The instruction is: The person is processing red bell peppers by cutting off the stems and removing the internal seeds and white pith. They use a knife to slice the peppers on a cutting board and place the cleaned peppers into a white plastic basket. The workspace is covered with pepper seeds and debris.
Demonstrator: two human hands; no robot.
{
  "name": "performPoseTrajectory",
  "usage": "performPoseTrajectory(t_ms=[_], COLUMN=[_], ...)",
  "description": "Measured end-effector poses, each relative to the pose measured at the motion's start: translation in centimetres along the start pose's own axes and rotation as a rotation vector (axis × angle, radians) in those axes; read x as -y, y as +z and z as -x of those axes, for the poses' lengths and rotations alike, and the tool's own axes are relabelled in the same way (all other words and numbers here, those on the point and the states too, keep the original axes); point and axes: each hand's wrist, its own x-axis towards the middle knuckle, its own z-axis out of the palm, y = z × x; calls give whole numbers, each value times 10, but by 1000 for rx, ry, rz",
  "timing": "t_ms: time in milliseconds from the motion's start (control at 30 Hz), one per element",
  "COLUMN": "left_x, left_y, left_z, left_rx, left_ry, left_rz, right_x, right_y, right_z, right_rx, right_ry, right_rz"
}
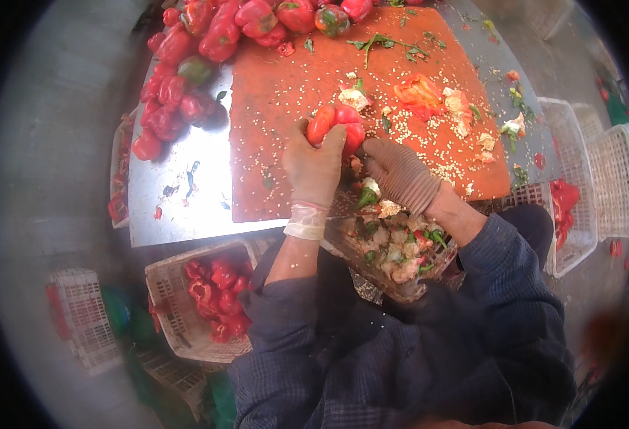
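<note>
My left hand (313, 167), in a tan glove with a clear band at the wrist, grips a red bell pepper (350, 127) above the orange cutting board (266, 161). Close by on the right, my gloved right hand (404, 174) has its fingers curled at the pepper's lower side. Whatever those fingertips may hold is hidden. Pale seeds are scattered over the board. Beyond the pepper lies a cut-out pepper core (354, 97), with an opened orange-red pepper piece (419, 96) farther right. Below my hands, a container holds several discarded cores (395, 249) with green stems.
Whole red peppers (172, 96) are heaped along the metal table's (186, 220) far left side. A plastic crate (172, 313) with cut red peppers (220, 295) stands below left. At the right are more crates (577, 214), one with red pepper pieces (564, 206).
</note>
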Motion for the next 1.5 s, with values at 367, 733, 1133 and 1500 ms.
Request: performPoseTrajectory(t_ms=[367,733,1133,1500], left_x=[24,18,0,-10], left_y=[-11,-20,-14,-29], left_z=[-5,-6,19,23], left_rx=[121,-13,188,295], left_ry=[-32,-100,40,150], left_rz=[408,567,449,419], right_x=[3,-59,16,5], right_y=[-35,-69,13,1], right_z=[-4,36,-18,-34], right_rx=[296,-207,-320,-82], right_ry=[528,226,87,346], right_rz=[-576,299,-691,-1583])
